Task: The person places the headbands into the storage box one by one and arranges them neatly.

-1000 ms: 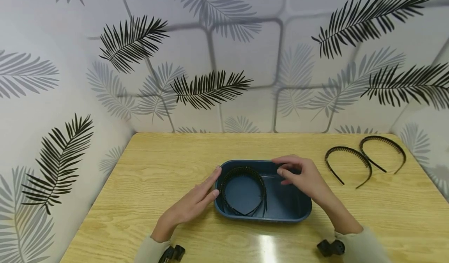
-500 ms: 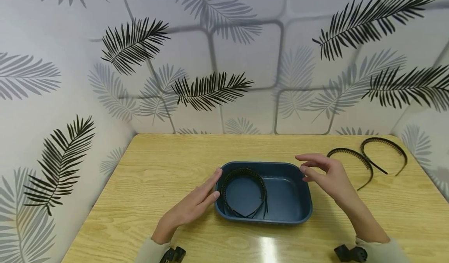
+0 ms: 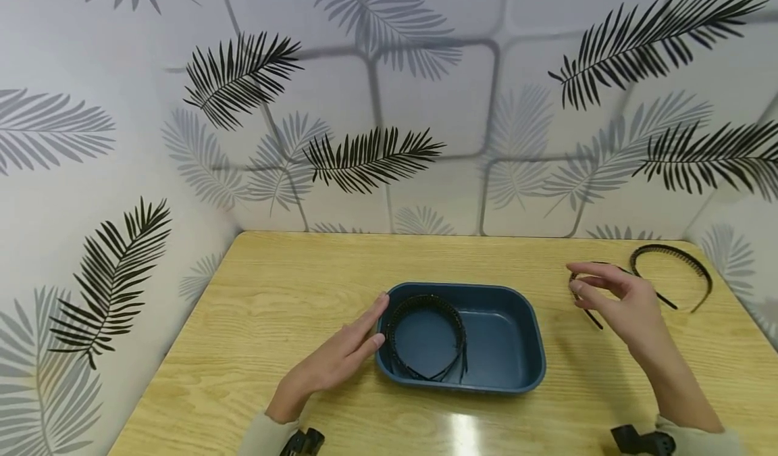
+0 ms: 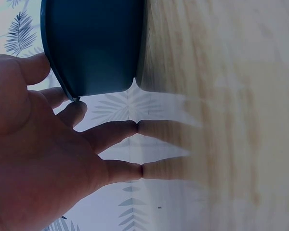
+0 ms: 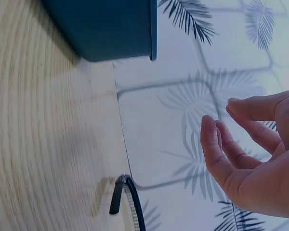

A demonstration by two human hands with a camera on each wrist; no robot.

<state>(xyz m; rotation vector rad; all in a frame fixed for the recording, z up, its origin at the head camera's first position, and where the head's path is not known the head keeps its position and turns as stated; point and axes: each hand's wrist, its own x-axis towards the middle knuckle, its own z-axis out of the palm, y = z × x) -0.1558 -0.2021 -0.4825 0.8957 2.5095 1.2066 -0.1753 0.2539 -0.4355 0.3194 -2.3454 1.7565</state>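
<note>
Headband [image 3: 427,338] inside bin [image 3: 523,368] shows only from the head camera.

No words, labels, brand names, numbers or signs can be read in any of the three views. The wall covering carries only a printed leaf pattern, not lettering, and nothing else in view bears any marking.
</note>
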